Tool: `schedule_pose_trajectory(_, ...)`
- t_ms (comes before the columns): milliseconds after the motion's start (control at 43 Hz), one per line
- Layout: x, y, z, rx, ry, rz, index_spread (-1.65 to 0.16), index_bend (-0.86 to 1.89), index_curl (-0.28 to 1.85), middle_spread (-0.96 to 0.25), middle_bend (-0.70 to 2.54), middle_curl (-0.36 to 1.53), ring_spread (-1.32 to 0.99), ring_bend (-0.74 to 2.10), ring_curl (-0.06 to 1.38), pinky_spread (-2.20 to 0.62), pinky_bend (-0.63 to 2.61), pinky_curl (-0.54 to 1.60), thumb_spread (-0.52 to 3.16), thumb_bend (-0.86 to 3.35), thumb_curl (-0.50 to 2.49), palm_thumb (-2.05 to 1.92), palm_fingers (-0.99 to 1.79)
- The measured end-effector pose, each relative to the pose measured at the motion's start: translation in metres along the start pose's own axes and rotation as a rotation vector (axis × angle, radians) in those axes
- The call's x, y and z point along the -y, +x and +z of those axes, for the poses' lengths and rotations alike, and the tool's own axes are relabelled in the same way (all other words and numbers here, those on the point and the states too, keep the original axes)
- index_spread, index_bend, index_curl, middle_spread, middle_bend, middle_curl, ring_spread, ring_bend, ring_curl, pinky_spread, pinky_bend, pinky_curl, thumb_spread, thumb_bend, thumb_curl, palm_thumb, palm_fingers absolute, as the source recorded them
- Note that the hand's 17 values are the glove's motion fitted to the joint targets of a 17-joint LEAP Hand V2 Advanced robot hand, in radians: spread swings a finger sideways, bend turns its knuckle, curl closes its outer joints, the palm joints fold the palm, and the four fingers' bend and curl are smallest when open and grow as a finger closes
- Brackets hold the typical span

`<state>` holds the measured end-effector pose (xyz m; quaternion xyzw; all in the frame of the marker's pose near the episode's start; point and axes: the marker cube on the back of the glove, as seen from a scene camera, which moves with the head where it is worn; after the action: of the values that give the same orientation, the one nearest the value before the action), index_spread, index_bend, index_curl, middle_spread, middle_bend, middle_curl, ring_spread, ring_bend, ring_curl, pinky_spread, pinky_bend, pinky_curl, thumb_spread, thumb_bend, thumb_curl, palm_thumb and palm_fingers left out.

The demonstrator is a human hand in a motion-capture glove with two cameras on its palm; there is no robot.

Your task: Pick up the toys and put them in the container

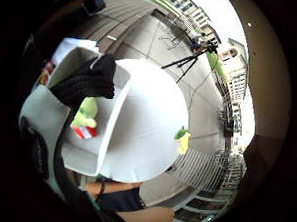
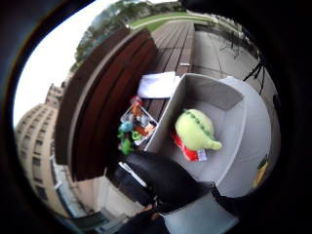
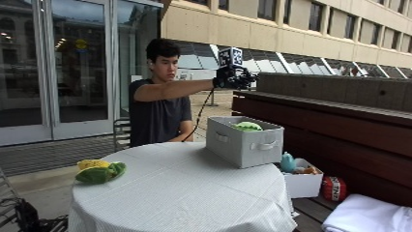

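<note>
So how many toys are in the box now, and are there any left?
One green plush toy already lies in the grey box. The gloved right hand hangs above the box, holding nothing. A yellow and green toy waits on the table, so at least that one is left.

Round table under white cloth, dark wooden bench, folded white cloth on its seat.

The person's right arm is stretched out straight at shoulder height. The gloved right hand hangs at its end, palm down, its fingers loosely curled and holding nothing. The other arm is down at the side.
</note>
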<state>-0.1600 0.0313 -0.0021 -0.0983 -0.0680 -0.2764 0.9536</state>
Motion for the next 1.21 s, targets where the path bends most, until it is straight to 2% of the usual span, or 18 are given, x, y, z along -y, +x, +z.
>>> schedule_pose_trajectory(70, -0.018, -0.007, -0.004, -0.009, 0.01, -0.003, -0.35, 0.08, 0.23, -0.06, 0.21, 0.58, -0.15, 0.78, 0.39, -0.11, 1.39, 0.46, 0.93, -0.13, 0.44, -0.15, -0.02)
schedule_pose_trajectory(163, -0.029, 0.016, -0.001, -0.206, 0.232, 0.08, -0.34, 0.12, 0.23, -0.03, 0.23, 0.57, -0.11, 0.76, 0.37, -0.07, 1.34, 0.44, 0.93, -0.12, 0.39, -0.14, -0.05)
schedule_pose_trajectory(442, -0.085, 0.121, -0.023, -0.253, 0.283, 0.21, -0.34, 0.13, 0.23, -0.06, 0.27, 0.55, -0.08, 0.64, 0.32, -0.01, 1.17, 0.37, 0.94, -0.1, 0.3, -0.13, -0.11)
schedule_pose_trajectory(837, -0.161, 0.304, -0.033, -0.309, 0.322, 0.442, -0.33, 0.13, 0.23, -0.08, 0.25, 0.5, -0.08, 0.56, 0.29, 0.02, 1.05, 0.33, 0.95, -0.09, 0.23, -0.11, -0.08)
schedule_pose_trajectory(1209, -0.22, 0.465, 0.05, -0.239, 0.177, 0.643, -0.33, 0.09, 0.21, -0.09, 0.21, 0.47, -0.09, 0.49, 0.28, 0.02, 1.0, 0.32, 0.95, -0.09, 0.21, -0.11, -0.12)
